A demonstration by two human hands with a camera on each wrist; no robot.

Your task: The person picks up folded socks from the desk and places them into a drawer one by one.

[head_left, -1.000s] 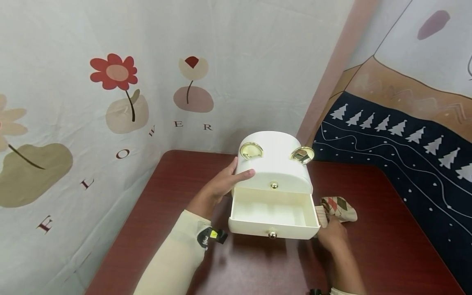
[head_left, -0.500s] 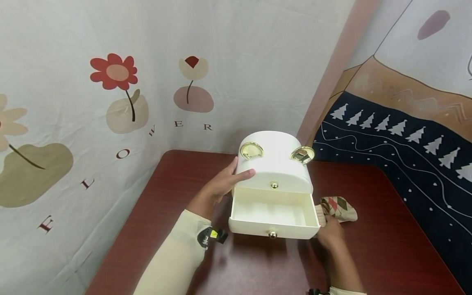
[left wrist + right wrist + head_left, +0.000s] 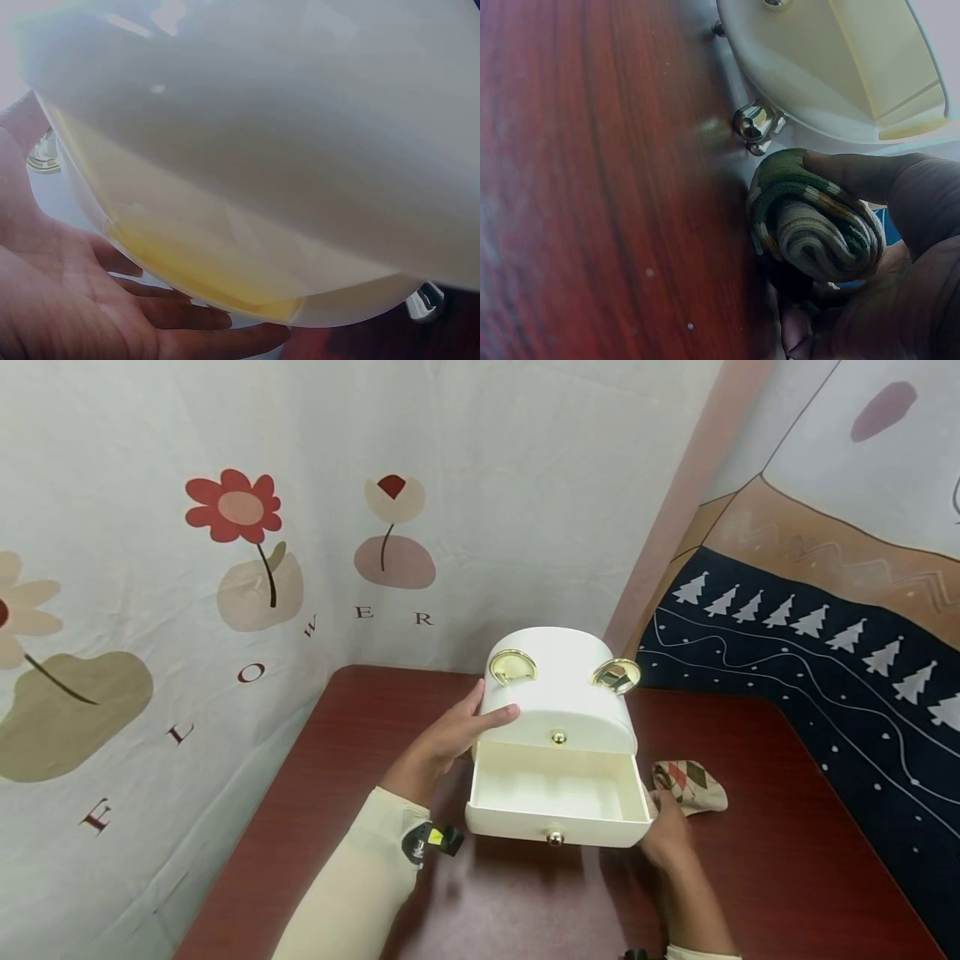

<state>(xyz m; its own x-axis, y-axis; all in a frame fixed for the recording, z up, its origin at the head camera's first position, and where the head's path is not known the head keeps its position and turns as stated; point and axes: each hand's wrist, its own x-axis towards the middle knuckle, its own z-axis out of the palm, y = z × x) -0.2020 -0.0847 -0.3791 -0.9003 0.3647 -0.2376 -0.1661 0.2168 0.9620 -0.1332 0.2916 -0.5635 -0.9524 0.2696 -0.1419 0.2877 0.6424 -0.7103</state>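
A white storage box (image 3: 558, 693) with two gold-rimmed ears stands on the table. Its lower drawer (image 3: 517, 828) is pulled out, with nothing seen inside. My left hand (image 3: 457, 731) rests on the box's left side, thumb across the front; in the left wrist view its extended fingers (image 3: 191, 311) lie along the box. Just right of the drawer, my right hand (image 3: 670, 837) holds a rolled sock (image 3: 817, 217) between thumb and fingers. Beside that hand an argyle-patterned sock part (image 3: 693, 787) shows on the table; I cannot tell whether it belongs to the same sock.
The dark red table (image 3: 780, 852) reaches back to a pale curtain (image 3: 525, 510) with printed flowers. A navy tree-patterned cloth (image 3: 825, 693) hangs along the right. The box's upper drawer has a gold knob (image 3: 558, 737) and is closed.
My right hand has shifted slightly left toward the drawer, and the cream ribbed part seen earlier by its fingers is now mostly hidden. The left hand and box look unmoved.
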